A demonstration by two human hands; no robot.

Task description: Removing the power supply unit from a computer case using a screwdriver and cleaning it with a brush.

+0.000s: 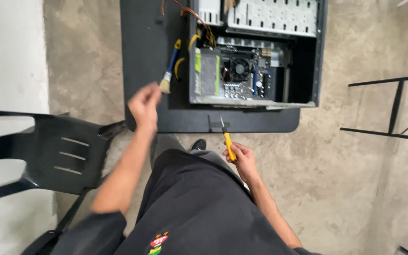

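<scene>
— What was noted of the materials?

— An open computer case [260, 52] of grey metal was seen lying on a flat, matt black panel [147, 61] with rounded corners, on a rough, mottled concrete floor [336, 170]. Inside it, a square cooler fan [238, 69], a perforated pale plate and a tangle of red and yellow wires [204, 28] were made out. A black plastic chair [57, 151] with three slots was seen at the left.

— And how were the hands held?

— The left hand [145, 105] was raised over the panel's near left part, its fingers bunched at the pale bristles of a blue-handled brush [170, 67]. Whether the brush was gripped or only touched could not be told. The right hand [243, 159] was kept low near the lap, closed around the yellow handle of a screwdriver [227, 140].

— Where were the tools in relation to the case?

— The brush was angled up and away from the left hand, just beside the case's left wall. The screwdriver's tip was pointed at the panel's near edge, below the case.
</scene>
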